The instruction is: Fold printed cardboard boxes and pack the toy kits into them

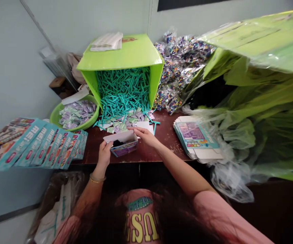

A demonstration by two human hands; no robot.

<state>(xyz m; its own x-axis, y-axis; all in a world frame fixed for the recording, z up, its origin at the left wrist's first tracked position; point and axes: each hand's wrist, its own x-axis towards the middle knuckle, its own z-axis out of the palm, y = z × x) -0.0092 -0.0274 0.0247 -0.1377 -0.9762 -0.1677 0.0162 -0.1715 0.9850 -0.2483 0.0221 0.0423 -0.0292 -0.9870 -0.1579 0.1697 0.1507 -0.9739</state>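
Note:
A small printed cardboard box is held at the table's front edge, its top open toward me. Something dark lies inside, too shaded to make out. My left hand grips the box's left end, thumb on the rim. At the right end, my right hand pinches the rim, fingers reaching across the flap. Just beyond the box lie small green and lilac sachets and loose teal T-shaped plastic sticks. Many more teal sticks spill from a lime-green bin turned on its side.
A green basin of sachets stands left of the bin. Finished-looking teal boxes line the left side. Flattened cartons are stacked at right. Bags of coloured beads and a plastic-lined green container stand behind and beside them.

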